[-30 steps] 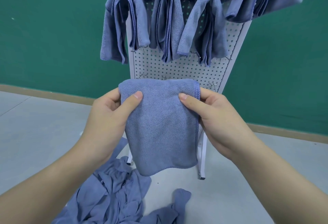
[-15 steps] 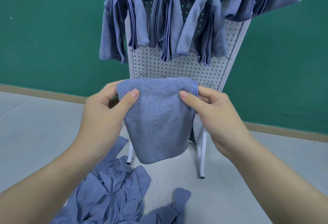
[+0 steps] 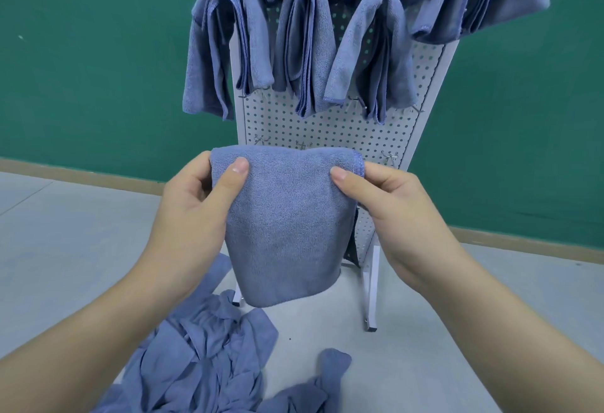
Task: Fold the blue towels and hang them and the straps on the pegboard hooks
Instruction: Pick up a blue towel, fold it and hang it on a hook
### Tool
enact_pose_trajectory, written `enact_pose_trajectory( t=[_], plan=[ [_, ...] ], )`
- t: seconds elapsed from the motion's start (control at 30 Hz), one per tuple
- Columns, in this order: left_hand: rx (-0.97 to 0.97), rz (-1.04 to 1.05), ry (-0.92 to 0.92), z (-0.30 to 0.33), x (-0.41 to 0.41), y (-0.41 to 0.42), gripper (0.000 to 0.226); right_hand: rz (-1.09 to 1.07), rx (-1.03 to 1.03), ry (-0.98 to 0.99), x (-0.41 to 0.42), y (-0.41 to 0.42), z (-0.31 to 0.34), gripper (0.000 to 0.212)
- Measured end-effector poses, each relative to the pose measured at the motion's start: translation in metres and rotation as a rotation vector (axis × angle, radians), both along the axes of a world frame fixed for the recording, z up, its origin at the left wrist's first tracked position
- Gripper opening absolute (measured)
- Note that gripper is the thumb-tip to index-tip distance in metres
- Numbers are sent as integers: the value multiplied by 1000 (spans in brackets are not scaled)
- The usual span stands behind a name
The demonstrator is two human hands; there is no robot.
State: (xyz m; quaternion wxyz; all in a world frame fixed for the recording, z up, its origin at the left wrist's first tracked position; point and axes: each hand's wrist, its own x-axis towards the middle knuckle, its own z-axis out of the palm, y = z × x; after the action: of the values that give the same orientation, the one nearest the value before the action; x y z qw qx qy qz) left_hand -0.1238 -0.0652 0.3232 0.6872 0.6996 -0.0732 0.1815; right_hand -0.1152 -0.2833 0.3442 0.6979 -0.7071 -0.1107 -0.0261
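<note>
a messy pile of soft blue cloths and straps [image 3: 202, 360] lies on the pale grey floor [image 3: 65, 249], closest to us. above it, the left hand [image 3: 192, 213] and the right hand [image 3: 395, 213] each pinch a top corner of a folded blue fluffy towel [image 3: 287, 226], thumbs in front. the towel hangs down in the air, in front of the white metal pegboard with little holes [image 3: 327, 128]. more folded blue towels [image 3: 304, 43] hang on its hooks, with a green wall [image 3: 81, 53] behind.
</note>
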Motion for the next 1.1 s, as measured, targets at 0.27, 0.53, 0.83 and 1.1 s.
enact_pose_trajectory(
  t=[0.27, 0.53, 0.83, 1.1],
  plan=[
    [-216, -120, 228, 4, -2, -7, 28, 15, 116, 146, 2, 3, 2, 28],
    [-338, -263, 544, 1, 0, -2, 30, -21, 51, 286, 5, 7, 0, 28],
    [-122, -410, 459, -8, -4, -6, 42, -126, 49, 317, 9, 6, -2, 23],
    [31, -284, 419, -5, -4, -5, 22, -109, -134, 300, 7, 5, -7, 19]
  ],
)
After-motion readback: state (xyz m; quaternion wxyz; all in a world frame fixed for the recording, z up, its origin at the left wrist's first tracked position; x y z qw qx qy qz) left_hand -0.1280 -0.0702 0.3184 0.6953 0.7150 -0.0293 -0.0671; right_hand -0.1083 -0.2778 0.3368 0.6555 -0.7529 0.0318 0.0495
